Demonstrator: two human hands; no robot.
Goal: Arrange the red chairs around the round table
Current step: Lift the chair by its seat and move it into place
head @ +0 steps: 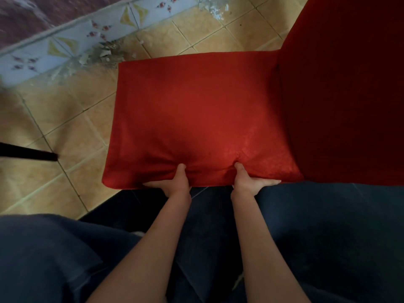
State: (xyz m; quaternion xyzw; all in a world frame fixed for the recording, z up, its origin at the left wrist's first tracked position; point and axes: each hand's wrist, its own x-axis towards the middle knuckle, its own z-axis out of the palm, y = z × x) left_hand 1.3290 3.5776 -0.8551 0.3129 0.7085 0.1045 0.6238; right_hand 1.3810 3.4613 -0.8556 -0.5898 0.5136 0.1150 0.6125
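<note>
Left hand (175, 182) grips the near edge of the red chair (196, 119) seat, thumb on top, fingers tucked beneath; right hand (249, 180) grips the same edge just beside it, bunching the fabric. The chair stands on the tan tiled floor (72, 127), backrest to the right, near a floral tile border (65, 44). No readable writing shows.

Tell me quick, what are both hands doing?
Left hand: grips the red chair's seat at its near edge.
Right hand: grips the same edge.

open floor tiles (72, 136) left of red chair (196, 110)
</note>
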